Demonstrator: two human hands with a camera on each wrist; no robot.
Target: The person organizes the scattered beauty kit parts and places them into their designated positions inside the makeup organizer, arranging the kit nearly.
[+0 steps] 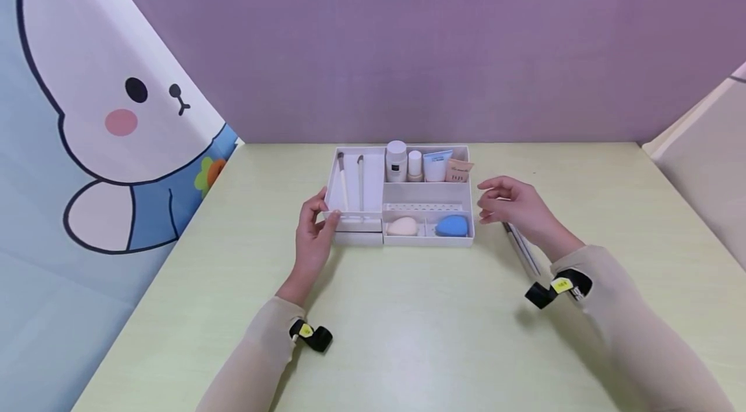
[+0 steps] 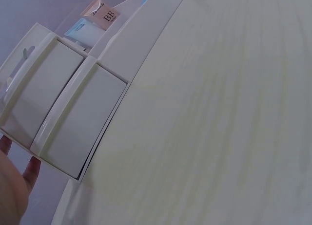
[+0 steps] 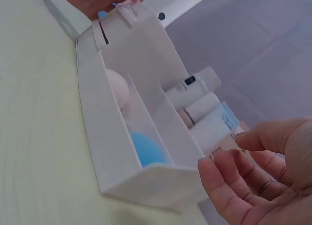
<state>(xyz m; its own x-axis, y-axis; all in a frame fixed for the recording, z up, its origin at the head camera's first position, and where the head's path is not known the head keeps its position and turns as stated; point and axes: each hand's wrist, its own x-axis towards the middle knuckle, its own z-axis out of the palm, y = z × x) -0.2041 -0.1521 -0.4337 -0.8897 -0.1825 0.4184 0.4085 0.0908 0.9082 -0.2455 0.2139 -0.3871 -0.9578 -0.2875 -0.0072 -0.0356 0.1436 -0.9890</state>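
A white desktop organizer (image 1: 428, 193) stands on the table with small drawers on its left. My left hand (image 1: 315, 230) holds its left front corner, thumb at the top front edge and fingers along the side. In the top left tray lie two makeup brushes (image 1: 361, 182). A pale makeup sponge (image 1: 403, 226) and a blue makeup sponge (image 1: 451, 226) sit in the front compartments. Just off the organizer's right side hovers my right hand (image 1: 519, 208), fingers loosely bent with nothing between them. The right wrist view shows its fingertips (image 3: 207, 169) near the organizer's corner.
At the back of the organizer stand a white bottle (image 1: 397, 162), a smaller white-capped bottle (image 1: 415, 167), a light blue tube (image 1: 437, 166) and a peach BB cream tube (image 1: 458, 170). Slim dark and silver sticks (image 1: 522, 250) lie on the table below my right hand.
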